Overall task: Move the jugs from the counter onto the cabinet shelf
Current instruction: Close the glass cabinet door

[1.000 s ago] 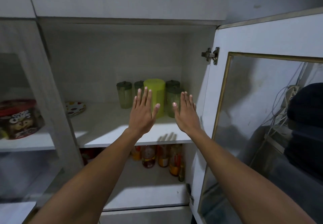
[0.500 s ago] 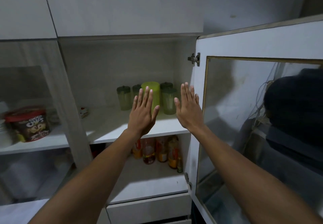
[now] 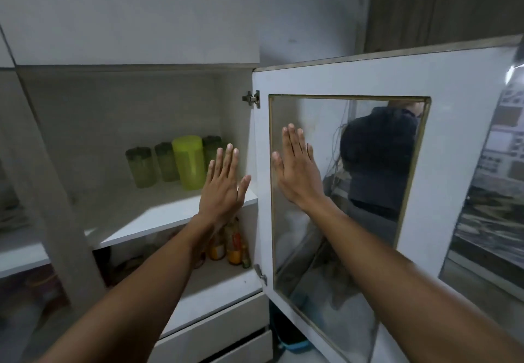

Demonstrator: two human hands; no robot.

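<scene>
Left hand (image 3: 222,185): empty, flat, fingers straight and pressed together, thumb out to the right, palm facing away. Held up in front of the right end of the shelf (image 3: 158,218); touching nothing as far as can be told. Right hand (image 3: 297,168): also empty and flat, fingers together, thumb out to the left, raised in front of the glass of the open door (image 3: 346,192). Contact with the glass cannot be told. The hands sit side by side, a small gap between them, no grip on anything.

Past the left hand, the jugs (image 3: 175,164) stand grouped at the far right of the shelf, near the back wall. One bright yellow-green jug (image 3: 189,163) in the middle front, darker green lidded ones to its left and behind it; the rightmost is partly hidden by the left hand. Exact count unclear, at least four.

Orientation: all jugs upright, long axis vertical, lids up, bases on the shelf. Handles or spouts not readable from here.

Progress, as a judgement: placing looks done or nearly so. Jugs are on the shelf, both hands free. The counter is out of view, so whether more jugs wait there cannot be told. Door is open; closing it may be what is left.

Below the shelf, bottles (image 3: 229,249) stand on a lower shelf.
</scene>
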